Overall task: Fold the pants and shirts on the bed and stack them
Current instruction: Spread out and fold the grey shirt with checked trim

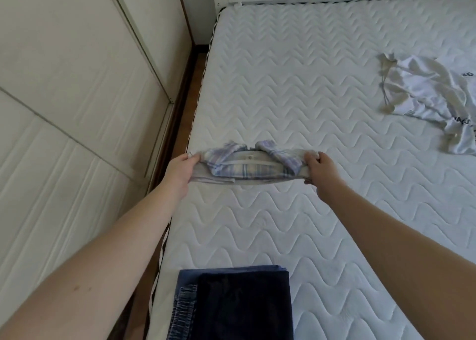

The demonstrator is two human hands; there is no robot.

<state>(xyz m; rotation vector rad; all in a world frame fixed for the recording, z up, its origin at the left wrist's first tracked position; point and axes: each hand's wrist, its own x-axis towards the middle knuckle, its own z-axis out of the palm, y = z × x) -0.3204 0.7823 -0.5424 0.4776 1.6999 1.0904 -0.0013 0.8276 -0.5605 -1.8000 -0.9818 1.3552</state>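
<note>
Head view: folded plaid shirt (247,165) stretched between left hand (181,170) and right hand (319,165), each pinching an end, just above the mattress (283,94). Soft, light, likely to sag mid-span; best gripped at both ends. Nearer than the hands, dark folded pants (239,306); far right beyond, crumpled white shirt (432,92). Nothing between.

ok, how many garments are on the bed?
4 visible: plaid shirt held at both ends by left hand and right hand; white shirt far right; two dark folded pants stacked near edge. More may be hidden.
</note>
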